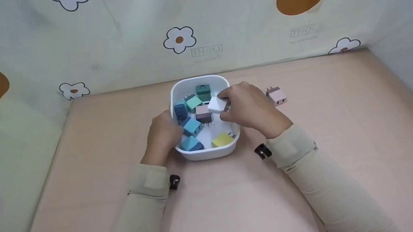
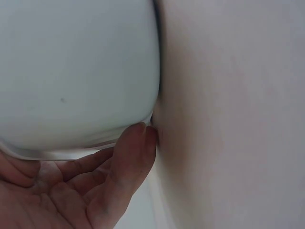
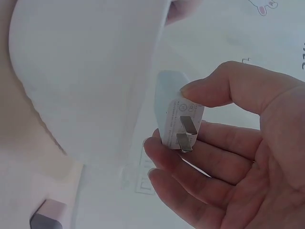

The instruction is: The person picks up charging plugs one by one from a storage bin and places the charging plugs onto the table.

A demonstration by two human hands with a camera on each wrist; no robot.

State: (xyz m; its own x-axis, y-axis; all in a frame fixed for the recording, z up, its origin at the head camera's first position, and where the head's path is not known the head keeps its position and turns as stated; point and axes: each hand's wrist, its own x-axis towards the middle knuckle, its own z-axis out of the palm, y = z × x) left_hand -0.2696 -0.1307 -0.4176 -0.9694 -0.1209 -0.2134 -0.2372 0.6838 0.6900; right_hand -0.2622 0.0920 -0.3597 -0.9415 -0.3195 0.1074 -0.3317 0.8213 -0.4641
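Note:
A white plastic tub (image 1: 213, 153) stands on the table, with several plug-in chargers inside. My left hand (image 1: 161, 134) grips the tub's left side; in the left wrist view its fingers (image 2: 136, 148) press against the wall near the base. Over the tub's right part, my right hand (image 1: 249, 106) pinches a white charger (image 1: 216, 105) between thumb and fingers. The right wrist view shows two metal prongs on this charger (image 3: 183, 119). Below it in the tub lie a pink-grey charger (image 1: 203, 113), a yellow charger (image 1: 221, 139), a blue charger (image 1: 192, 127) and a green charger (image 1: 203, 90).
A pink charger (image 1: 276, 96) lies on the table just right of my right hand. The pinkish tabletop (image 1: 222, 206) meets a patterned cloth wall (image 1: 127, 53) right behind the tub. More cloth walls rise at the left and right.

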